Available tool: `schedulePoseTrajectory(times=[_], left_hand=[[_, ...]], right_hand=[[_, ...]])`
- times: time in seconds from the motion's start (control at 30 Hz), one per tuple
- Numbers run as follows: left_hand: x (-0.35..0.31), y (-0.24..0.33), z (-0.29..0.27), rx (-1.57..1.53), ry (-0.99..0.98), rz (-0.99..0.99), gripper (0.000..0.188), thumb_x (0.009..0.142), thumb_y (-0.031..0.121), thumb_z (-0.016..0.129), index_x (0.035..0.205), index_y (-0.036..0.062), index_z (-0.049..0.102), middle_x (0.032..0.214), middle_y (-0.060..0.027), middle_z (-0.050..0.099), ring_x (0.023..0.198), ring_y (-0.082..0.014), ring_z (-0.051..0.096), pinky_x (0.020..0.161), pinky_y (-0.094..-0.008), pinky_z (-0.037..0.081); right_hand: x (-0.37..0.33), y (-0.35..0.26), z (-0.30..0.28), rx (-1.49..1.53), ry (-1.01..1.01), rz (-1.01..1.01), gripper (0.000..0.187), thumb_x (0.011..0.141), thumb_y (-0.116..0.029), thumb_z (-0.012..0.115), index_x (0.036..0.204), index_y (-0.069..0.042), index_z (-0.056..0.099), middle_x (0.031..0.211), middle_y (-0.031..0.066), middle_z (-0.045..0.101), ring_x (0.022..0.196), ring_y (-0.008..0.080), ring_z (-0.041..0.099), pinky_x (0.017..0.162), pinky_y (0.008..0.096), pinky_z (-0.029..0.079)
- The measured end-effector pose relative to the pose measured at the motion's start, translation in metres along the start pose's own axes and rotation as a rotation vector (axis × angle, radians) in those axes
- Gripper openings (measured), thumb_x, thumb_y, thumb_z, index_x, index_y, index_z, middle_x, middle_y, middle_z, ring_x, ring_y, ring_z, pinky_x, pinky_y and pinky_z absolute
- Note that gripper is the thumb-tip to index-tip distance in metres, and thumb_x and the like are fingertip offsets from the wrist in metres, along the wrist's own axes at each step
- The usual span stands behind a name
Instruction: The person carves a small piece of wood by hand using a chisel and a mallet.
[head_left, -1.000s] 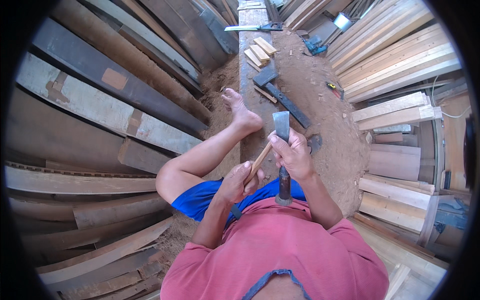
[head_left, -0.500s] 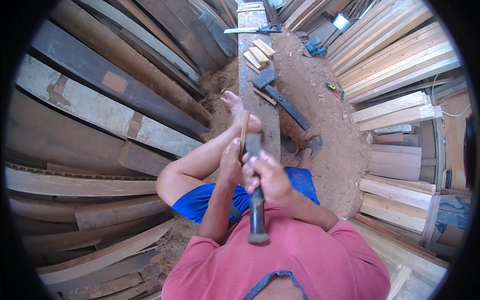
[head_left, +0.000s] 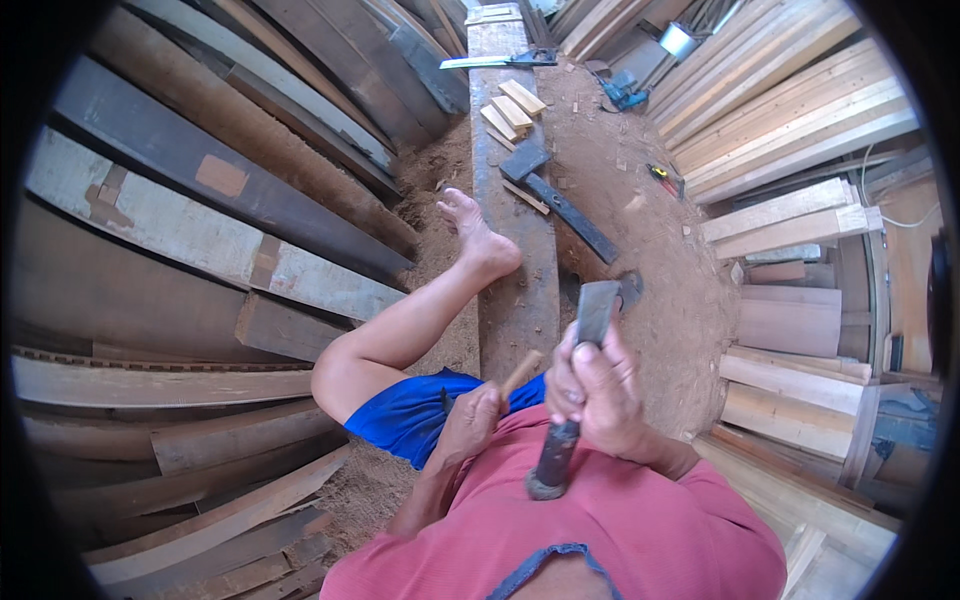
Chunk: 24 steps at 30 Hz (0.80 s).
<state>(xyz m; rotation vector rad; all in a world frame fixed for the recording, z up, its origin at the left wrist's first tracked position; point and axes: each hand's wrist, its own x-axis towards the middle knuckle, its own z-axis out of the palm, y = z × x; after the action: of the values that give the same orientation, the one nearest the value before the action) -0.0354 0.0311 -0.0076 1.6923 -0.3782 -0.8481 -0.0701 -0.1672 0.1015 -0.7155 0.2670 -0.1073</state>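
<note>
My right hand [head_left: 608,400] is wrapped around a wide chisel [head_left: 598,308], near where its flat blade meets the dark handle. The blade points away from me, and the handle's butt end lies over my shirt. My left hand [head_left: 472,425] is closed on a thin wooden strip [head_left: 522,370] at my lap, one end sticking out toward the chisel. The two hands are apart, and the chisel does not appear to touch the strip. Beyond them runs a narrow plank bench [head_left: 518,310], with my bare left foot [head_left: 490,245] resting on it.
A dark hammer-like tool [head_left: 570,218] lies across the bench, beside several small wood blocks [head_left: 508,110]. A handsaw [head_left: 495,62] sits farther along. Stacked boards [head_left: 210,175] line the left; lumber [head_left: 780,110] is piled right. A blue power tool [head_left: 622,92] rests on the sawdust-covered floor.
Both hands have come apart and the strip has left the foot, drawn back toward my lap. My right hand has moved right with the chisel.
</note>
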Motion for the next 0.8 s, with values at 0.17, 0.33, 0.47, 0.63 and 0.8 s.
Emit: schedulePoseTrajectory(times=[0.17,0.33,0.47,0.63,0.8], left_hand=[[0.028,-0.001,-0.016,-0.449,0.16,-0.106,0.032,0.103,0.032,0.042,0.091,0.0065,0.057,0.063,0.0012,0.05,0.054,-0.0056,0.045,0.05,-0.0198,0.036],[0.051,0.017,-0.024,-0.293,0.03,0.143,0.023,0.102,0.026,0.049,0.096,0.0056,0.058,0.07,0.0029,0.052,0.059,-0.0045,0.046,0.054,-0.02,0.039],[0.052,0.025,-0.008,-0.278,-0.085,0.087,0.029,0.102,0.032,0.045,0.101,0.0058,0.058,0.073,0.0027,0.052,0.061,-0.005,0.044,0.056,-0.0201,0.037],[0.064,0.009,-0.002,-0.477,-0.151,-0.02,0.036,0.102,0.041,0.042,0.1,0.0078,0.055,0.066,0.0024,0.045,0.055,-0.0067,0.038,0.052,-0.022,0.033],[0.085,0.021,-0.003,-0.824,-0.047,-0.073,0.033,0.103,0.041,0.04,0.097,0.0102,0.05,0.063,0.0015,0.044,0.052,-0.0084,0.037,0.049,-0.0225,0.031]], right_hand=[[0.043,0.004,-0.042,-0.361,0.164,0.04,0.023,0.099,-0.029,0.053,0.101,-0.006,0.048,0.063,-0.0014,0.046,0.047,0.005,0.042,0.043,0.0229,0.041],[0.064,0.015,-0.043,-0.577,0.094,0.015,0.023,0.095,-0.029,0.06,0.096,-0.007,0.052,0.065,-0.0021,0.05,0.05,0.0031,0.045,0.042,0.0211,0.039],[0.063,0.019,-0.057,-0.804,0.036,-0.022,0.019,0.096,-0.024,0.058,0.091,-0.006,0.054,0.066,-0.0027,0.051,0.058,0.0013,0.046,0.045,0.0218,0.039],[0.064,0.037,-0.066,-0.806,0.016,-0.042,0.015,0.099,-0.023,0.051,0.103,-0.008,0.052,0.071,-0.0018,0.052,0.052,0.003,0.044,0.045,0.021,0.041],[0.061,0.041,-0.038,0.001,0.178,0.034,0.018,0.101,-0.02,0.042,0.113,-0.007,0.047,0.081,0.0025,0.055,0.055,0.0073,0.048,0.05,0.026,0.047]])
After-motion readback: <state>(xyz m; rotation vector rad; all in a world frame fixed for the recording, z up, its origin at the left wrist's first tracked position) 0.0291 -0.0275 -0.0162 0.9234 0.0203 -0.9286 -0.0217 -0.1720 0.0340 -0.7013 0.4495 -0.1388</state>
